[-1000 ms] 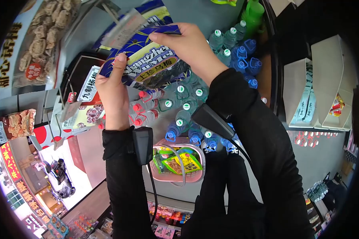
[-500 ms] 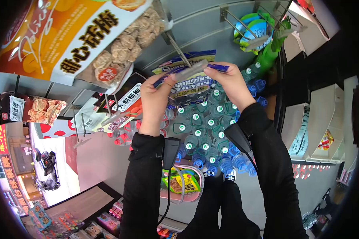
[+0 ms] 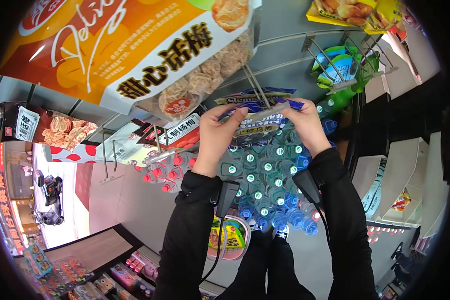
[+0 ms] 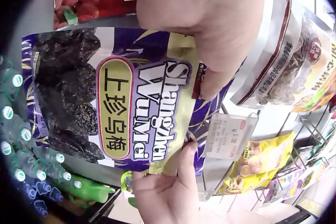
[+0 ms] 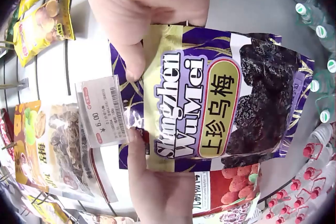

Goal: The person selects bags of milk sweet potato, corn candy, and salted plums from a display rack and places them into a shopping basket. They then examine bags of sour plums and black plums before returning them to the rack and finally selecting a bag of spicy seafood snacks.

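Observation:
A blue, purple and cream bag of dried plums (image 4: 113,98) is held at its top edge by both hands, in front of a hook with a price tag (image 3: 269,114) at its end. My left hand (image 3: 215,135) pinches the left top corner, thumb on the front. My right hand (image 3: 307,124) pinches the right top corner. In the right wrist view the bag (image 5: 220,98) hangs flat beside the price tag (image 5: 101,109). Behind it in the head view is another blue bag (image 3: 240,96) on the hook.
A large orange bag (image 3: 150,55) hangs at upper left. Water bottles with green, red and blue caps (image 3: 267,167) stand on the floor below. A pink basket (image 3: 242,235) with snack packs is near the feet. White bins (image 3: 405,175) are at right.
The bag has been brought from in front of the rack up to the hook's end, its top edge now by the price tag. The head view has shifted, with the orange bag now larger.

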### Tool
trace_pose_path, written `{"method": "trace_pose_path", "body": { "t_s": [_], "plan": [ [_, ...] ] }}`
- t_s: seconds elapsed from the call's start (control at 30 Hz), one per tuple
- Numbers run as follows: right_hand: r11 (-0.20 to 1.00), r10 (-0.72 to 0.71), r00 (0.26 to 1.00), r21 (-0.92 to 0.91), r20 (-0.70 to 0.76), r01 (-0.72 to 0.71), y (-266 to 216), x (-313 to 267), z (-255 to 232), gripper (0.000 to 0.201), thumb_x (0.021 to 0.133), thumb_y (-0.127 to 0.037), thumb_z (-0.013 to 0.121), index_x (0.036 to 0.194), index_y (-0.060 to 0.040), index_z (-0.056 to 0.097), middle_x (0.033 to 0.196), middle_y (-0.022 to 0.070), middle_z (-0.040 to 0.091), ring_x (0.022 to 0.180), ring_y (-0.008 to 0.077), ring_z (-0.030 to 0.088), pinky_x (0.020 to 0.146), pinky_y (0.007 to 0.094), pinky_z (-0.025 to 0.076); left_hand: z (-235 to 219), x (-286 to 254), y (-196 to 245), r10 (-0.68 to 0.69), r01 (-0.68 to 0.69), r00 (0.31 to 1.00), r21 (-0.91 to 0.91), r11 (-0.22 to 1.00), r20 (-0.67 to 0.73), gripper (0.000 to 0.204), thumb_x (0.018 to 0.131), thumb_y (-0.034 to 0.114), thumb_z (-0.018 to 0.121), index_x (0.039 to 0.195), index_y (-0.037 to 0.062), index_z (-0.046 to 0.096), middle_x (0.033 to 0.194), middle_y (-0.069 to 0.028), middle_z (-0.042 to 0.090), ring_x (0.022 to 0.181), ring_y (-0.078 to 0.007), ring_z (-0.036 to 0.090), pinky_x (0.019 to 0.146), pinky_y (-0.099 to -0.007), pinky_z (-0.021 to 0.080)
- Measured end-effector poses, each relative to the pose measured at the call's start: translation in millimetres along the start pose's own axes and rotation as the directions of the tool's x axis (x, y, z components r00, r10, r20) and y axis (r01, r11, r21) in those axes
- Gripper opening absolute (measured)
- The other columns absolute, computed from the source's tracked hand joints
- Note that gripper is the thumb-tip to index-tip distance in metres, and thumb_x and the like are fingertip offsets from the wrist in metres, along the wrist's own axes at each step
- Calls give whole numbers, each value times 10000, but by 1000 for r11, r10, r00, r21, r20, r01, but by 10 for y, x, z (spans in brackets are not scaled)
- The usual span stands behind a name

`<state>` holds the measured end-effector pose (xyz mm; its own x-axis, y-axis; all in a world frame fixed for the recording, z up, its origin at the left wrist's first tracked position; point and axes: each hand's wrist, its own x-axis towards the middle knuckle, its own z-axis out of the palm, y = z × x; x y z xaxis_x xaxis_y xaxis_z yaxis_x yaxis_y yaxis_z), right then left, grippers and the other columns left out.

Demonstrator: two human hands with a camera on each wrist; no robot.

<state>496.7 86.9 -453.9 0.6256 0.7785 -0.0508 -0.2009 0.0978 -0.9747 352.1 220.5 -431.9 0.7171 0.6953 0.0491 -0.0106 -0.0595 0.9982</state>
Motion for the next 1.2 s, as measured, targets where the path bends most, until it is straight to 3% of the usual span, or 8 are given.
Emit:
{"method": "trace_pose_path", "body": {
  "t_s": [0.6,0.67,0.73,0.8,0.87,1.0,1.13,1.2],
  "plan": [
    [981,-52,978,-196,-202,12,0,105,179,218,722,-52,662,900,50,587,826,59,607,715,83,552,644,203,450,117,86,-227,-65,64,977,-13,998,-204,215,756,144,659,839,-47,608,717,-36,611,639,-55,523,587,-188,423],
    [974,-143,964,-204,-225,97,20,24,176,234,726,-43,654,924,41,563,843,51,600,753,90,547,689,218,444,117,35,-343,20,17,961,134,991,-276,301,757,140,658,960,-56,554,799,-58,612,708,-73,541,644,-195,429],
    [971,-158,968,-209,-197,116,155,-26,81,296,732,-44,645,990,32,522,918,59,581,848,115,534,771,242,423,124,-10,-495,-5,24,944,52,998,-329,384,734,169,675,993,-71,524,893,-124,584,831,-150,531,730,-251,412],
    [914,-271,893,-388,-358,121,290,-109,5,344,738,-53,639,1040,25,494,988,67,550,943,142,505,836,265,396,117,-71,-582,-40,33,923,-25,999,-382,468,710,197,693,1025,-86,493,988,-191,557,953,-228,521,816,-308,395],
    [914,-228,917,-397,-327,86,374,-223,-107,376,745,-46,623,1081,12,463,1056,81,510,998,164,479,858,275,388,84,-152,-616,33,-5,928,75,997,-372,567,710,191,693,1117,-88,413,1099,-232,489,1033,-268,479,881,-340,369],
    [948,-77,936,-315,-343,-37,695,-932,-240,350,754,0,567,1086,-18,456,1077,80,492,981,171,485,794,264,414,-48,-691,-565,-185,200,914,4,980,-362,528,740,168,662,1121,-95,406,1109,-214,483,1043,-254,476,890,-327,371],
    [830,230,939,-453,-255,-326,868,-2048,-118,320,761,-40,550,1069,-9,468,1025,87,526,934,161,513,800,269,412,-186,-1741,-629,-433,368,829,-238,899,-353,386,803,184,593,1092,-39,467,1019,-89,532,944,-134,507,766,-255,430],
    [729,365,912,-551,-189,-406,1142,-2572,-101,316,737,-68,568,1036,-2,490,979,101,546,861,186,541,731,288,439,-315,-2366,-709,-484,449,804,-181,875,-345,325,807,157,574,1057,-33,492,965,-78,557,877,-131,536,734,-244,441]
  ]
}}
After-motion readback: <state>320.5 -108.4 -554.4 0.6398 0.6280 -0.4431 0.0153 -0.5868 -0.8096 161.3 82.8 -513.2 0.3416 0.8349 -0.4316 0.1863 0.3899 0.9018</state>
